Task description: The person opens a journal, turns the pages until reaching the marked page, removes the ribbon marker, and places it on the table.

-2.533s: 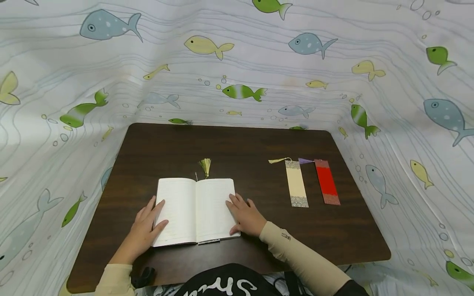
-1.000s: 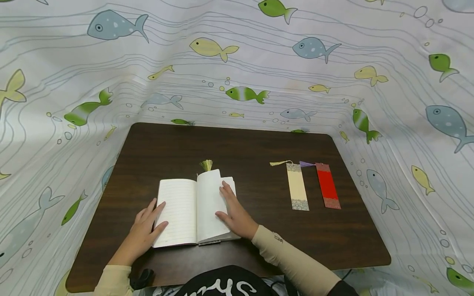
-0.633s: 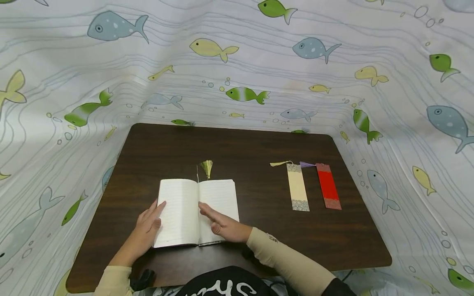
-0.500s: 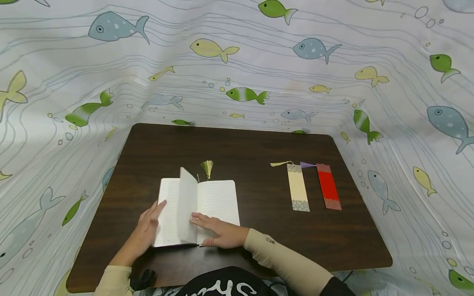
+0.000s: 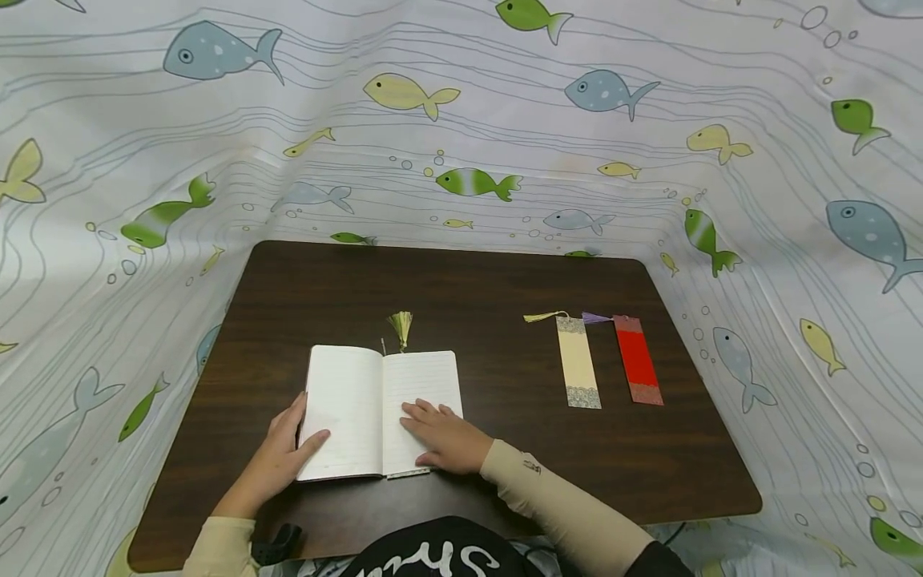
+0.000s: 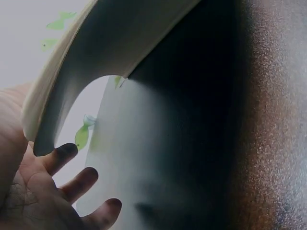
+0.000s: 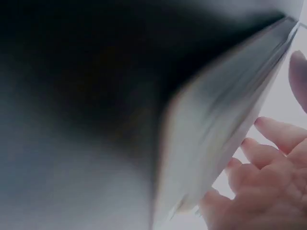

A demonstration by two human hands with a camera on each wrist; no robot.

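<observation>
An open notebook (image 5: 342, 401) with lined white pages lies in front of me. My left hand (image 5: 280, 449) holds its left edge, thumb on the page and fingers at the outer side. In the left wrist view that edge (image 6: 53, 91) bends past the fingers (image 6: 79, 184), which show below the dark cover. My right hand (image 5: 450, 437) lies over the right page, fingers spread. The right wrist view has the page block (image 7: 211, 129) beside the right fingers (image 7: 261, 153). A yellow-green tassel (image 5: 401, 327) sticks out at the top of the notebook near the spine.
To the right on the dark wooden table (image 5: 505, 280) lie a cream bookmark (image 5: 577, 361) with a yellow tassel and a red bookmark (image 5: 638, 361) with a purple tassel. A fish-print cloth (image 5: 505, 120) surrounds the table.
My right hand has turned pages from right to left across the spine, then moved back onto the right page. The left hand has stayed at the left edge, its fingers shifting slightly.
</observation>
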